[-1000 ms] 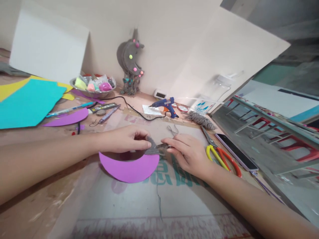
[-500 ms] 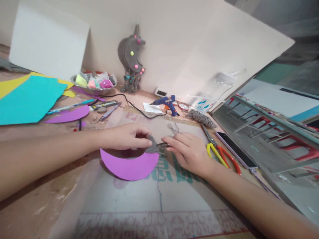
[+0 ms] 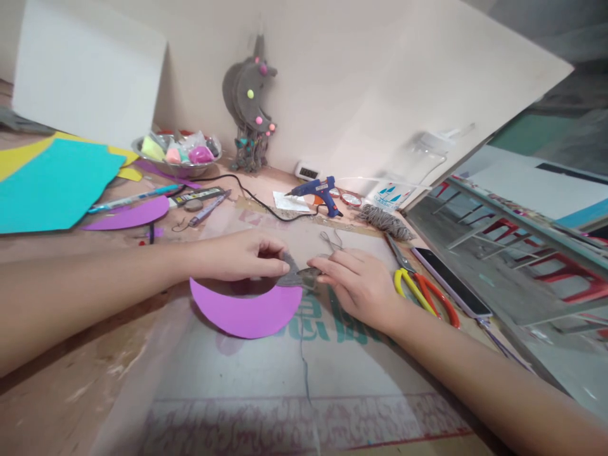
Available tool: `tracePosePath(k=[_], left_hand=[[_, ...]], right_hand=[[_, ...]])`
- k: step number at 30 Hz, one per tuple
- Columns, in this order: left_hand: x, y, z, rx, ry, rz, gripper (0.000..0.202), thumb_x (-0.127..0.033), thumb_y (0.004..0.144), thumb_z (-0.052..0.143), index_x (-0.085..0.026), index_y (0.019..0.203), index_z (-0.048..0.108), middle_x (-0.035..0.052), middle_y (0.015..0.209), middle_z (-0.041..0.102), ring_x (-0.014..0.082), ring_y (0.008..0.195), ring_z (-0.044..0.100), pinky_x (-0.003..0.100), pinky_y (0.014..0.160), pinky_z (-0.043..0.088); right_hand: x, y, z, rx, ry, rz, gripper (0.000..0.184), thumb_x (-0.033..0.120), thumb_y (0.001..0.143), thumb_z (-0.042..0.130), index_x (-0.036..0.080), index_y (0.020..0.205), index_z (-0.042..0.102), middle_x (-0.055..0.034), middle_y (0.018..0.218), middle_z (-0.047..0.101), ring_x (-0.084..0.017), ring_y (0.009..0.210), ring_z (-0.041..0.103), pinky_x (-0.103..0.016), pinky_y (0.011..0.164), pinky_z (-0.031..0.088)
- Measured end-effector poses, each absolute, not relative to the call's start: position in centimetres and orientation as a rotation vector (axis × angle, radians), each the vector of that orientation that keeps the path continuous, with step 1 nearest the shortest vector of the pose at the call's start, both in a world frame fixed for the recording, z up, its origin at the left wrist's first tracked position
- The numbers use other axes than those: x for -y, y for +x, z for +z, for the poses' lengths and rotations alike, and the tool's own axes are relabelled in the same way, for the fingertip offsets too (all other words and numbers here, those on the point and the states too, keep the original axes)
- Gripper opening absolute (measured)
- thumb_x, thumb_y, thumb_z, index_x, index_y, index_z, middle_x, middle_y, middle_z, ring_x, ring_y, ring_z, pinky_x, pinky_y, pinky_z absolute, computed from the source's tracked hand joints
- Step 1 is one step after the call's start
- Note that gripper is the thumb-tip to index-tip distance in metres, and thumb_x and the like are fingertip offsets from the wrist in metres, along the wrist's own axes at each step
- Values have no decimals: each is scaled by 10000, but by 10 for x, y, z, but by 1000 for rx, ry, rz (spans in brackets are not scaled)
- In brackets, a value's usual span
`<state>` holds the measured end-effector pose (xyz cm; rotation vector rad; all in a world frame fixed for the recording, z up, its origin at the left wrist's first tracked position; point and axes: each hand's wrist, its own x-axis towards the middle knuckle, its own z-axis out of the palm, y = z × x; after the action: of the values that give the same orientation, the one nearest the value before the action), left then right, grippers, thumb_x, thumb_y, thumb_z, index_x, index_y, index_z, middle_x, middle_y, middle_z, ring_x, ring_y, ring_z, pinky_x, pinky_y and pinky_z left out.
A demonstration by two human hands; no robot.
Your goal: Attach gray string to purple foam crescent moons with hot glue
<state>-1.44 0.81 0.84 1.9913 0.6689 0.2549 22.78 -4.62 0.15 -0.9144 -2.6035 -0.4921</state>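
A purple crescent cut-out (image 3: 247, 316) lies low over the board, its right end covered in grey yarn (image 3: 291, 277). My left hand (image 3: 247, 254) has its thumb and fingers closed on that yarn-covered end. To the right, my right hand (image 3: 358, 278) pinches strands of the grey yarn close to the crescent's tip. A thin loop of yarn (image 3: 331, 240) shows just beyond the right hand's knuckles. What lies under the left palm is hidden.
A blue glue gun (image 3: 316, 188) rests behind the hands. At right are a yarn bundle (image 3: 387, 220), scissors (image 3: 418, 285) and a phone (image 3: 451, 282). Foam sheets (image 3: 57, 183), a bowl (image 3: 178, 170) and pens lie left. A decorated grey moon (image 3: 244, 95) stands against the wall.
The strands between my hands have shifted and spread slightly at the crescent's tip. Both hands stay in nearly the same place; the whole view has tilted a little.
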Motion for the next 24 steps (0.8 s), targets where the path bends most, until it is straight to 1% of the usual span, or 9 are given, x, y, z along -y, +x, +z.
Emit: tracePosePath(k=[4,8,11,15,20,24], left_hand=[[-9,-14,7,-689,1892,226,211,-330,862,474,-166,742,533,-54,597,534,66,525,484,187,499,352],[-9,-14,5,-671,1884,239,196,-314,860,474,-164,745,528,-49,595,535,68,527,485,187,499,353],[-9,-14,4,-677,1924,246,194,-309,858,473,-161,750,538,-44,598,536,72,535,486,189,498,351],[-8,-14,3,-717,1975,240,218,-353,857,473,-170,763,547,-38,622,550,80,551,496,198,515,357],[-8,-15,4,-748,1999,230,235,-378,858,469,-178,760,545,-33,633,562,89,566,511,210,542,369],[-9,-15,4,-736,1994,224,235,-382,859,463,-183,763,544,-35,619,561,90,548,508,210,531,367]], right_hand=[[47,229,3,2519,-916,-393,239,208,916,476,122,1093,610,-53,764,602,-152,669,513,-281,619,418],[47,230,2,2519,-939,-376,266,211,903,498,117,1128,602,-60,780,595,-163,694,520,-293,630,423],[47,229,0,2555,-937,-399,261,218,898,508,132,1123,609,-60,798,603,-165,702,521,-295,634,422],[47,227,-1,2556,-949,-401,258,224,901,502,129,1114,612,-60,794,609,-164,691,515,-291,620,415],[47,225,0,2575,-949,-414,251,231,904,499,126,1098,619,-63,810,624,-172,717,531,-296,640,419],[46,223,1,2584,-933,-418,239,236,918,476,127,1063,633,-53,763,623,-165,683,531,-291,608,403]])
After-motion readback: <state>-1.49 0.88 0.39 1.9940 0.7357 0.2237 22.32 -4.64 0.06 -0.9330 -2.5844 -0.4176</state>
